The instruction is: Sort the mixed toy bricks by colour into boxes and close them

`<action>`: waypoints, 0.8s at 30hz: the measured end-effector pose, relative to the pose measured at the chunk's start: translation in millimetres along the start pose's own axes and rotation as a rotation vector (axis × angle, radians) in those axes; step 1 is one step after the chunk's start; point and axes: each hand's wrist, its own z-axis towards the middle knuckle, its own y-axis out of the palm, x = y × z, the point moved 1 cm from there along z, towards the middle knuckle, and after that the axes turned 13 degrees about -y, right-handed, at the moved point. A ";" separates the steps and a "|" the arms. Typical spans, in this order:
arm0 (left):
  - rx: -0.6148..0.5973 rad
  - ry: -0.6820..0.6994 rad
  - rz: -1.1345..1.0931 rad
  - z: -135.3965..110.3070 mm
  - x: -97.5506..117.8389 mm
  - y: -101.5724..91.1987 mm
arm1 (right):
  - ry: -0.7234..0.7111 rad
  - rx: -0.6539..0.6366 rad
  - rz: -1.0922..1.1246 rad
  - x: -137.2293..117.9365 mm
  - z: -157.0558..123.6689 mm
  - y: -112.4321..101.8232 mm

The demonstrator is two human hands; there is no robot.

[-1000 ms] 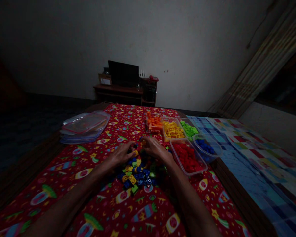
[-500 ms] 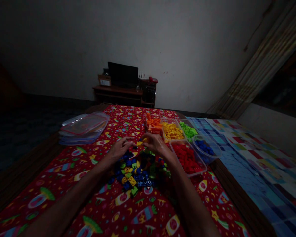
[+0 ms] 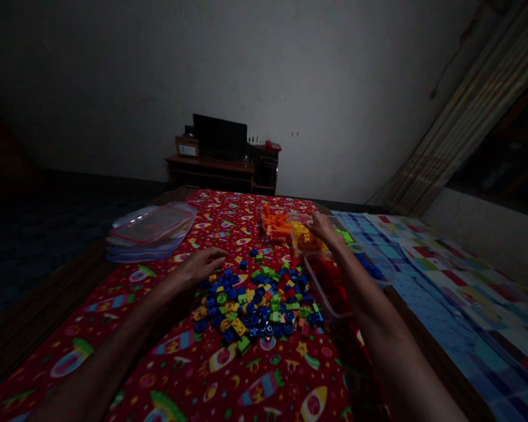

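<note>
A mixed pile of toy building bricks (image 3: 255,302) in blue, green, yellow and red lies on the red patterned cloth. My left hand (image 3: 200,264) hovers at the pile's left edge, fingers loosely stretched and holding nothing. Farther back on the right, my right hand (image 3: 320,227) is over the box of yellow bricks (image 3: 302,234). Its fingers are drawn together and point down; whatever they hold is hidden. Beneath my right forearm is a box of red bricks (image 3: 330,281), partly covered.
Orange bricks (image 3: 276,223) fill a box at the back. Green bricks (image 3: 344,234) and a tub of blue bricks (image 3: 369,266) stand to the right. Stacked clear lids (image 3: 152,228) lie on the left. A plaid-covered surface (image 3: 422,281) adjoins the table.
My hands have parted. The right one moved from above the pile, where a yellow brick was between the hands, right to the yellow box. The left drew slightly left, and the pile is uncovered.
</note>
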 end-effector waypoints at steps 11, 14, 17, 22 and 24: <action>-0.048 0.075 0.132 6.1 -12.3 18.1 | -0.615 -0.452 0.164 -114.2 -45.6 43.2; -0.033 0.084 0.149 7.2 -12.5 21.9 | -0.601 -0.413 0.199 -110.1 -42.2 41.4; -0.016 0.105 0.176 5.3 -10.4 26.1 | -0.520 -0.271 0.169 -101.6 -30.9 38.2; 0.022 0.142 0.220 -0.4 -5.0 35.9 | -0.483 -0.312 0.137 -104.2 -17.0 58.6; 0.039 0.162 0.217 -2.6 -2.8 40.0 | -0.511 -0.352 0.153 -109.0 -15.0 68.8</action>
